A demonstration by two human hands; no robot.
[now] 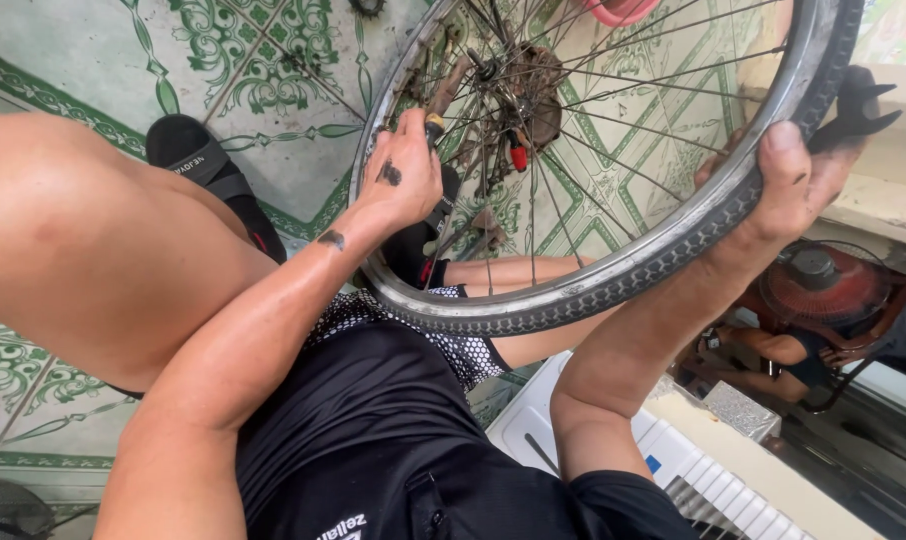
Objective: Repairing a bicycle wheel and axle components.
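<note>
Left hand [405,172] is reaching among the spokes [613,110], fingers closing on a yellow-tipped tool [441,108]. Right hand [798,180] is gripping the tyre [613,285]; fingertips are hidden behind it.

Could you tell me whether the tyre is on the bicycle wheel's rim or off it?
On: the treaded tyre wraps the silver rim under the right hand.

A tiled floor [273,60] with green scroll patterns carries everything. On it, left of the left hand's fingers [405,135], rests 1 black sandal [201,160]; beyond those fingers lies a small dark cog [368,7].
</note>
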